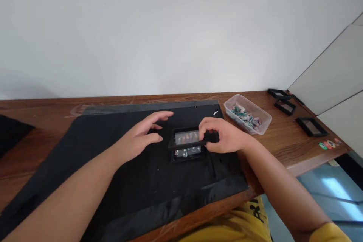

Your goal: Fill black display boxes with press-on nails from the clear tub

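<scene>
My right hand pinches the right side of a black-rimmed lid with a clear window. The lid is tilted above a shallow black box, and small shiny clear pieces show in the box below its front edge. Whether the lid touches the box I cannot tell. To the left, my left hand hovers over the black mat, fingers spread and holding nothing, a short way from the lid.
A clear plastic tub of small wrapped packets stands right of the mat. Farther right lie several black frames and round colourful stickers near the wooden table's edge. A white scrap lies on the mat. A white wall rises behind.
</scene>
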Demonstrator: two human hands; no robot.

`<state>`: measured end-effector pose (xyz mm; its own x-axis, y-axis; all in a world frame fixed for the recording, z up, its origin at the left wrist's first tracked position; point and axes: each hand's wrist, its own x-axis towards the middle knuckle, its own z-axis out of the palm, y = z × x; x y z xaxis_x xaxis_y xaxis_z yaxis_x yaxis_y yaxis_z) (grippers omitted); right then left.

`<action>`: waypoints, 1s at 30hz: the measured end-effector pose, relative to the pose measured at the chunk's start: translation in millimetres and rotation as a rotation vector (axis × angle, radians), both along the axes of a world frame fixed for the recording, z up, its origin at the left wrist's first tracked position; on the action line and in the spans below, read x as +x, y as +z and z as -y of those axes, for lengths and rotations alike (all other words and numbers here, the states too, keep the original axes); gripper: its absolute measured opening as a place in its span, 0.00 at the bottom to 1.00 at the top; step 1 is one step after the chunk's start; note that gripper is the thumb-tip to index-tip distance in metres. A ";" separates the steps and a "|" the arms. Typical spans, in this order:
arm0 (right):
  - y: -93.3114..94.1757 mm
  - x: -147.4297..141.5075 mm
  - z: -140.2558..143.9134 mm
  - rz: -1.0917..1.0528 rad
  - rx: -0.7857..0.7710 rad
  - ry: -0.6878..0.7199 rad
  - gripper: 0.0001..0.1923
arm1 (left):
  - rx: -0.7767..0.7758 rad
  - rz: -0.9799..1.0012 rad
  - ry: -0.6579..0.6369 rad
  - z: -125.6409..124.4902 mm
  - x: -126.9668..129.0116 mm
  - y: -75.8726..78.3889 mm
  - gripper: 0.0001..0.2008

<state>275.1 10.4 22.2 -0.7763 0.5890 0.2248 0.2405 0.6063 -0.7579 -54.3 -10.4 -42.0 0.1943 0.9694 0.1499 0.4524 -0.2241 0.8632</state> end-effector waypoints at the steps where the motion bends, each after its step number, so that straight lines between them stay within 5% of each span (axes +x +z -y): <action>1: 0.2 0.4 0.0 0.018 -0.015 0.011 0.13 | -0.018 0.002 -0.016 0.7 -0.4 -1.5 0.31; 11: 2.5 -2.7 9.3 0.128 -0.022 0.050 0.25 | 0.042 -0.476 -0.178 10.2 -2.8 -25.6 0.51; 25: 2.9 1.9 8.7 0.098 0.013 0.053 0.25 | 0.005 -0.448 -0.252 11.4 0.5 -21.7 0.57; 30: -6.1 2.2 5.6 0.091 0.073 -0.013 0.48 | -0.005 -0.441 -0.250 12.2 1.1 -20.1 0.58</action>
